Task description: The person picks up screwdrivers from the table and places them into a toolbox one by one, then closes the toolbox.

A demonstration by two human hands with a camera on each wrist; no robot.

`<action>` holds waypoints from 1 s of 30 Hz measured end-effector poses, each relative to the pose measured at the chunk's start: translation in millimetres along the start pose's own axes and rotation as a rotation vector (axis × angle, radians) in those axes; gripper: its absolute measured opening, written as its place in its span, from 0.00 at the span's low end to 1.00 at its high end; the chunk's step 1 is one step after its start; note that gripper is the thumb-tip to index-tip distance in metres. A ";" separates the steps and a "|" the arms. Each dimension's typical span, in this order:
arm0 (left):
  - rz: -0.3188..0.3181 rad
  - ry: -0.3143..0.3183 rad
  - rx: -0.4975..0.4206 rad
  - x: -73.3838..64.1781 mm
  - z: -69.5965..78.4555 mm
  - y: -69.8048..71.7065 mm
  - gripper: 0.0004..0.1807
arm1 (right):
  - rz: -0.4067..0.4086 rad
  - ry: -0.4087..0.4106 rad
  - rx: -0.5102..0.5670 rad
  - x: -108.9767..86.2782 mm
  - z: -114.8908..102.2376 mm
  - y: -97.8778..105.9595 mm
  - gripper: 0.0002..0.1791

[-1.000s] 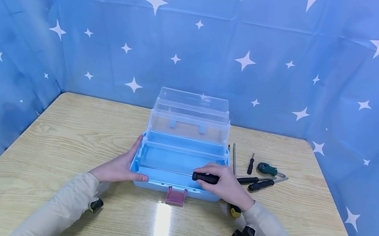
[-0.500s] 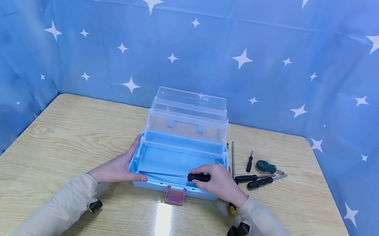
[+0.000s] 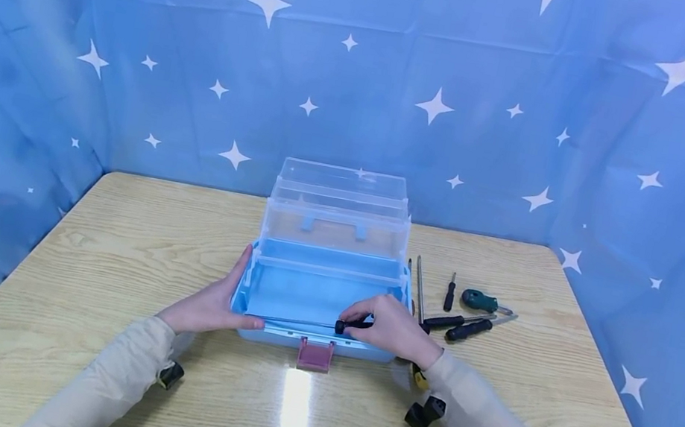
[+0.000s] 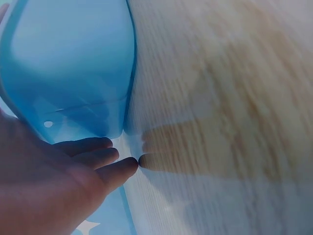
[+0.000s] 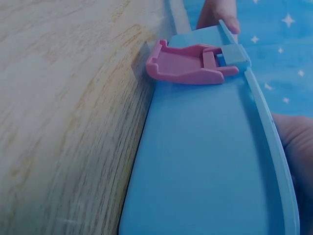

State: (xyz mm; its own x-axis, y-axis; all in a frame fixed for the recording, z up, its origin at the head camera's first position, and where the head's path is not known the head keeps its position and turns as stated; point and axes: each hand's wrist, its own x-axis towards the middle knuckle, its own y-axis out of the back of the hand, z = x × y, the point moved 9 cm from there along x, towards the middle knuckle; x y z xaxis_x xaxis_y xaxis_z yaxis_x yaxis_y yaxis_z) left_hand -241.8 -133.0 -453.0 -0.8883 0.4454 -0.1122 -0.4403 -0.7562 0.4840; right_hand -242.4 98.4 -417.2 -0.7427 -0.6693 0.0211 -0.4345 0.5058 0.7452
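A light blue toolbox [image 3: 315,294] stands on the table with its see-through lid [image 3: 336,228] raised at the back. My left hand [image 3: 210,303] rests against its left front corner, thumb over the front rim and straight fingers along the side; in the left wrist view these fingers [image 4: 120,172] reach down to the tabletop. With my right hand [image 3: 396,328] I grip the black handle of a screwdriver [image 3: 340,327], low inside the front wall. Its thin shaft points left toward my left thumb. A pink latch [image 5: 186,63] hangs open on the front.
Right of the toolbox lie several screwdrivers: a small black one [image 3: 449,296], a green-handled tool [image 3: 480,301] with a bent tip, and black-handled ones [image 3: 469,331]. A yellow-ended tool [image 3: 420,379] shows partly under my right wrist. A blue starry curtain [image 3: 362,96] surrounds the table.
The right hand has brought the screwdriver lower and nearer the toolbox's front wall, slightly to the left. The left hand stays at the corner.
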 end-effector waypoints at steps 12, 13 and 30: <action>-0.006 -0.006 0.012 -0.9 0.4 -0.2 0.69 | 0.118 0.067 0.037 -12.9 -7.8 15.5 0.08; -0.007 -0.005 0.013 -1.0 0.4 -0.2 0.69 | 0.133 0.065 0.045 -14.9 -7.2 17.6 0.08; 0.008 -0.030 0.047 -0.5 5.2 0.0 0.70 | 0.388 0.032 0.042 -50.0 13.0 56.0 0.06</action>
State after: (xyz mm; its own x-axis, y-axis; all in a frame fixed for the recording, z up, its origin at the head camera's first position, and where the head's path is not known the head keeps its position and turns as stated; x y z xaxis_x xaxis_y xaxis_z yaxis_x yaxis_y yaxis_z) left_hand -240.6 -130.7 -448.4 -0.8871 0.4541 -0.0827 -0.4260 -0.7365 0.5255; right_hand -236.2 167.3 -385.2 -0.8401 -0.4403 0.3169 -0.1455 0.7457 0.6502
